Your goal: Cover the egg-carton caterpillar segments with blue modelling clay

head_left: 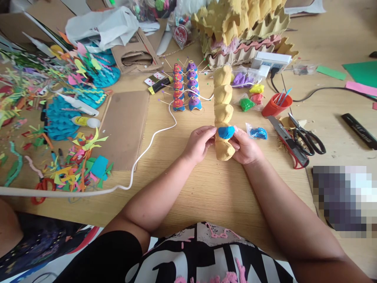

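Observation:
A long yellow egg-carton strip (223,94) with several bumps points away from me, held just over the table. Blue clay (226,132) covers part of one bump near its closer end. My left hand (200,143) grips the strip's left edge beside the blue clay, with thumb and fingers pressed together. On the other side my right hand (246,145) holds the right edge, its thumb touching the blue clay. A bag of blue clay (257,133) lies right of my right hand. Beyond my left hand stand two painted caterpillar strips, one red (178,88) and one purple (193,86).
Egg trays (241,27) are stacked at the back. A red cup (277,104), a cutter (290,143) and black scissors (308,135) lie right. A white cord (153,137) crosses the table (176,200). Cardboard (125,125) and paper scraps (67,173) lie left.

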{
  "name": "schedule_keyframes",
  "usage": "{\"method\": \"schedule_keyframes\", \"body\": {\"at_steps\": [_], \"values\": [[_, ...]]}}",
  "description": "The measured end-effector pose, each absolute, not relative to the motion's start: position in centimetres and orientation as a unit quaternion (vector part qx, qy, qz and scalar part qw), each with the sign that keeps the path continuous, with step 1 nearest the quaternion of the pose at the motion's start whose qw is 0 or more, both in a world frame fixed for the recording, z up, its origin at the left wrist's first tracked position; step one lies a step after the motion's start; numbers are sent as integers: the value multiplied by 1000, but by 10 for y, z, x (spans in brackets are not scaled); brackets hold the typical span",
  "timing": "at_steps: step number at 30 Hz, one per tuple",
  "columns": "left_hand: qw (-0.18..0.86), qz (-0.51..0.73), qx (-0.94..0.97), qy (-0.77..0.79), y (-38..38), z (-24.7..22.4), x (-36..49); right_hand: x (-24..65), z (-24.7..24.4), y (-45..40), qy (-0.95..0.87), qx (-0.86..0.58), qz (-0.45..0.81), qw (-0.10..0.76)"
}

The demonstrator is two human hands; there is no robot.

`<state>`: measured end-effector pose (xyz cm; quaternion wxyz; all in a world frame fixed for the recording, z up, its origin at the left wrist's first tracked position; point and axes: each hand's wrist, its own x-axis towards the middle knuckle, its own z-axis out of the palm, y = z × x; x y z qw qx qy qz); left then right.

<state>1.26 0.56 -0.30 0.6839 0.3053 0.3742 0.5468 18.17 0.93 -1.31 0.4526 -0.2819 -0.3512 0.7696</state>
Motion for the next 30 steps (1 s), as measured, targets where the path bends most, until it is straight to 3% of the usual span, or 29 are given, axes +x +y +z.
{"method": "schedule_keyframes", "body": {"at_steps": [30], "values": [[621,546,384,410,5,-5,8,179,-6,9,-367,-325,744,454]]}}
